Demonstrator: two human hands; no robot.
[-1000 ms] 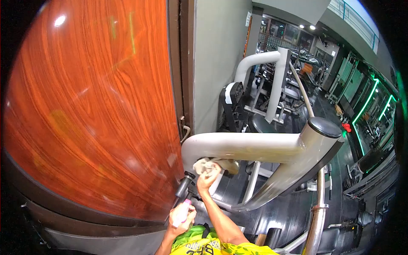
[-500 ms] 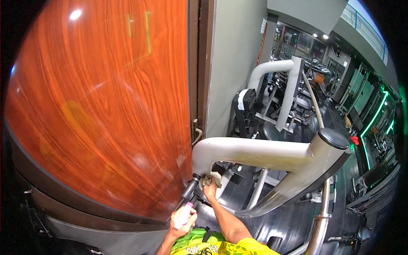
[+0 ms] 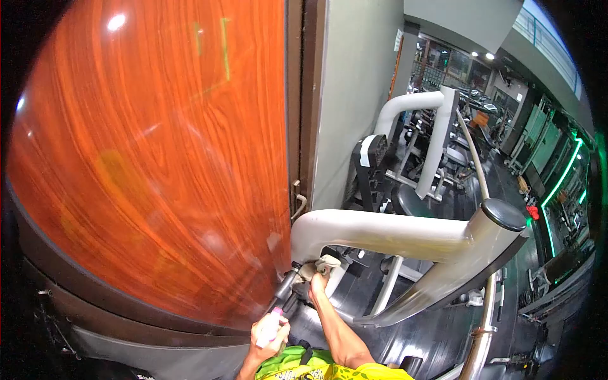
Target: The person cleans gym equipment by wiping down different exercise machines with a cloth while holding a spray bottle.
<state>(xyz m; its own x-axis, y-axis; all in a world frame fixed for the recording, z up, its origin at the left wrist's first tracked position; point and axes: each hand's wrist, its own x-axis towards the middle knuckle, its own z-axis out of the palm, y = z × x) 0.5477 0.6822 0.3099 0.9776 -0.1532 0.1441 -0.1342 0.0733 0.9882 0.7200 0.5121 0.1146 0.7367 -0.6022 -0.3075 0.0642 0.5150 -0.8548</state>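
Observation:
A pale cloth (image 3: 326,263) is bunched in my right hand (image 3: 318,283), pressed around the lower left part of the thick grey-white machine frame (image 3: 380,229). Beside the cloth, a dark cylindrical grip (image 3: 286,283) sticks out from the frame. Lower and to the left, my left hand (image 3: 270,335) is wrapped round a white bottle with a pink top (image 3: 271,323). The fingers of my right hand are partly hidden by the cloth.
A glossy red-brown wood panel (image 3: 164,158) fills the left side, with a metal handle (image 3: 299,206) at its edge. A steel rail (image 3: 486,316) rises at the right. Behind stand another machine frame (image 3: 433,149), a black seat (image 3: 408,199) and more gym equipment.
My right hand has moved down with the cloth from beneath the horizontal tube to the frame's lower left part. The view has shifted, and the left hand still holds the bottle.

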